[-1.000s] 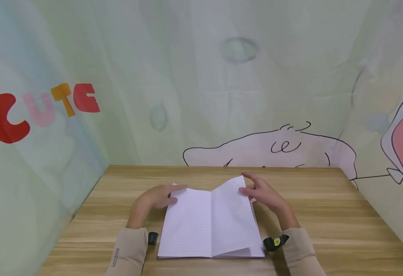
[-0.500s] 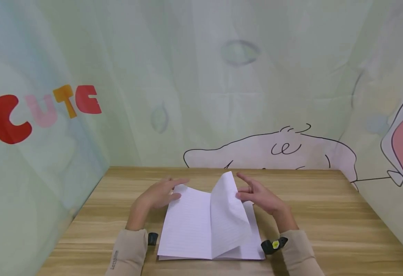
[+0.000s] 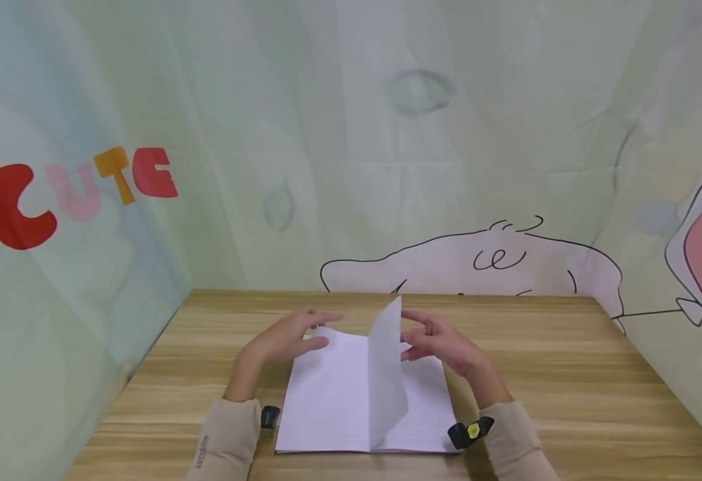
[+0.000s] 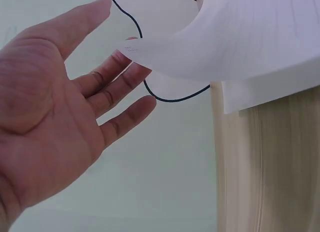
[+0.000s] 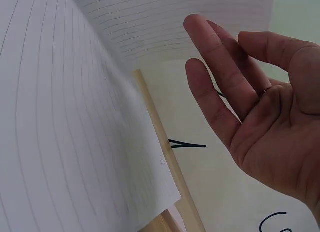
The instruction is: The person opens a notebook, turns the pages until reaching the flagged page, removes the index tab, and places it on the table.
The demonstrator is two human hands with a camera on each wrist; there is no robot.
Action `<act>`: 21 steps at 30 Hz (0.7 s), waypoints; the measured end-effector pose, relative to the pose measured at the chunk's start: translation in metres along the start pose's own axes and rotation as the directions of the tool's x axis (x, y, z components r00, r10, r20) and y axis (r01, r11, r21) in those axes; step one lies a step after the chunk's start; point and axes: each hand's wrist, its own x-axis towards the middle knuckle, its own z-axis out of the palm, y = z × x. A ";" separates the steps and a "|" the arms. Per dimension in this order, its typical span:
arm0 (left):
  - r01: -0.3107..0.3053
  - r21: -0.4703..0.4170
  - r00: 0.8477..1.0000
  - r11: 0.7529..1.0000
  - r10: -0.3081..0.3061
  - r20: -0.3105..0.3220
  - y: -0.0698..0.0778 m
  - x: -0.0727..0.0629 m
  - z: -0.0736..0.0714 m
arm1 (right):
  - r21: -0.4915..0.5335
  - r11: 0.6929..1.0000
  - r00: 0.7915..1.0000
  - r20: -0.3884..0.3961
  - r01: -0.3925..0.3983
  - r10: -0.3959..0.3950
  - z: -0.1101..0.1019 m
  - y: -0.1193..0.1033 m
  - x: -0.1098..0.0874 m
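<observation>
An open notebook (image 3: 329, 394) with lined white pages lies on the wooden table. One leaf (image 3: 385, 381) stands nearly upright at the spine. My left hand (image 3: 287, 337) is at the far left corner of the notebook; in the left wrist view, the curled-up page corner (image 4: 132, 49) lies against its fingertips, while the thumb stays clear of the paper. On the right side of the raised leaf is my right hand (image 3: 447, 344), its fingers extended and the tips partly hidden behind the leaf. The right wrist view shows those fingers (image 5: 220, 67) loosely spread, pinching nothing.
Wood-grain table (image 3: 567, 374) surrounds the notebook. A pale printed curtain (image 3: 351, 167) hangs behind and at both sides, with cartoon drawings and coloured letters. Each wrist wears a small black device, such as the right wrist camera (image 3: 469, 432).
The leaf has risen from the right side to nearly upright at the spine. My right hand has moved left with it and no longer pinches its edge. My left hand has shifted slightly right.
</observation>
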 end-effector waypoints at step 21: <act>0.002 -0.041 0.999 0.999 -0.004 -0.039 0.015 0.002 -0.004 | -0.029 0.998 0.981 0.190 0.047 -0.041 0.027 0.000 0.007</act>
